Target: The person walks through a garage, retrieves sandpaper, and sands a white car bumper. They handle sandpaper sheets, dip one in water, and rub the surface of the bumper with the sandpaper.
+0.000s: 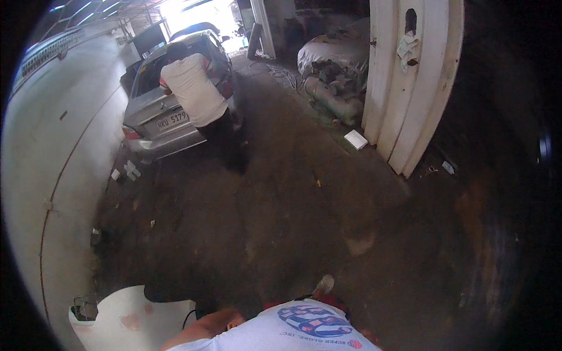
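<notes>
My bare left arm [205, 326] shows at the lower edge, bent beside my light printed shirt [263, 327]. The shirt and the arm's bend hide my left hand, so I cannot see what it touches. Neither my right arm nor my right hand can be made out. Nearest to my left arm stands a curved white panel [120, 316], resembling a car body part, with reddish patches on it. A thin dark cord or strip [188, 317] curves between the panel and my arm. One light shoe [325, 284] of mine is on the floor ahead of the shirt.
Ahead, a person in a pale shirt [193, 88] leans over the rear of a silver car [155, 117]. A white wall [52, 158] runs along the left. On the right stand a pale upright panel [410, 88], a white box [355, 140] and a covered heap [333, 55].
</notes>
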Motion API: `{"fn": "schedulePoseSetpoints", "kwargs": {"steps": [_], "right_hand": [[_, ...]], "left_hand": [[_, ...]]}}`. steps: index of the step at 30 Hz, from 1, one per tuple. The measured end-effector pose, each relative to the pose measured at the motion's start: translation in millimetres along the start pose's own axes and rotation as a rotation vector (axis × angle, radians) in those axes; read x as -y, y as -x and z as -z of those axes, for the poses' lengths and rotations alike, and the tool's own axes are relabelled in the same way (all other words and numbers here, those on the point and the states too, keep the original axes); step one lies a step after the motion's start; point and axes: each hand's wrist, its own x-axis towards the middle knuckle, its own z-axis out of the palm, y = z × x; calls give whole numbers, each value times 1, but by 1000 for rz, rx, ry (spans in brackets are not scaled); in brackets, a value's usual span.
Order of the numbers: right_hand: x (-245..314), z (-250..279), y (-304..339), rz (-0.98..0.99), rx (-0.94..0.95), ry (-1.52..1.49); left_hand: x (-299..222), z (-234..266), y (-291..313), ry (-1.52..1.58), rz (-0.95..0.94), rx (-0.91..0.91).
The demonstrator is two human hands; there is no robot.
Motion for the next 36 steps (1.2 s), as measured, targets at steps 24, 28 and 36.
{"fn": "schedulePoseSetpoints", "kwargs": {"steps": [24,28,36], "right_hand": [[516,562,-299,3,-66,-13],[582,603,-354,-22,-15,11],[760,733,-522,-42,54,110]], "left_hand": [[-350,510,-235,294,62,-157],[-411,622,-279,289,38,-202],[-531,840,-378,296,45,-218]]}}
